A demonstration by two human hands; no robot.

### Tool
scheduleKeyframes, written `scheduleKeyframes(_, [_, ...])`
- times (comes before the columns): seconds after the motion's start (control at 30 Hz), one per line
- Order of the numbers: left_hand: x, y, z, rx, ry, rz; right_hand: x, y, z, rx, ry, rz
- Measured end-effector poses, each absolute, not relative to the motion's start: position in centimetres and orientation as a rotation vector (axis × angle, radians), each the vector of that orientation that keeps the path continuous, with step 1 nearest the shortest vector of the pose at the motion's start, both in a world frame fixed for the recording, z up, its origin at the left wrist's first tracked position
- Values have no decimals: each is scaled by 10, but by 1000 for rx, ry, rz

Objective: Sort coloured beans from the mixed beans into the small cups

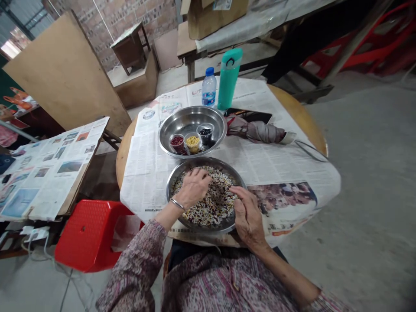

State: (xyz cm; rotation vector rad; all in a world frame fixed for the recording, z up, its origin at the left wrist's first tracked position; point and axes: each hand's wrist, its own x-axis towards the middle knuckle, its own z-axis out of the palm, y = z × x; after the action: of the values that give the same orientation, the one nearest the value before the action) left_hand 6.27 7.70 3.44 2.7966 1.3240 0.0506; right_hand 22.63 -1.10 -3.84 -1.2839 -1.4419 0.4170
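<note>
A steel pan [175, 178] of mixed beans sits near the table's front edge. My left hand [194, 187], with a bangle on the wrist, rests on the beans with fingers curled, pinching at them. My right hand [247, 215] lies at the pan's right rim, fingertips bent into the beans. Behind it a second steel bowl [191, 118] holds three small cups: red beans [177, 141], yellow beans [193, 140] and black beans [205, 131].
Newspaper [266, 162] covers the round table. A teal flask [229, 78], a water bottle [208, 87], a phone [248, 115] and a folded umbrella [256, 131] lie at the back. A red stool [86, 234] and a paper-covered side table [45, 169] stand on the left.
</note>
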Motion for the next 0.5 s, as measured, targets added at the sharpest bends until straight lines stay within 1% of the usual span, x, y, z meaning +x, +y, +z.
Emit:
scheduleKeyframes(0.1, [39,64,46,2657,1526,2,226,-11,-39,-1272,-1453,396])
scheduleKeyframes(0.17, [26,45,51,2599,1536,7,226,-11,-40,-1274,-1453,390])
scheduleKeyframes(0.33, [29,6,42,2470,1293,15,224,-10,-42,-1303,-1446,397])
scheduleKeyframes(0.5, [68,25,26,2653,1093,29,223,-10,-43,-1306,-1447,398])
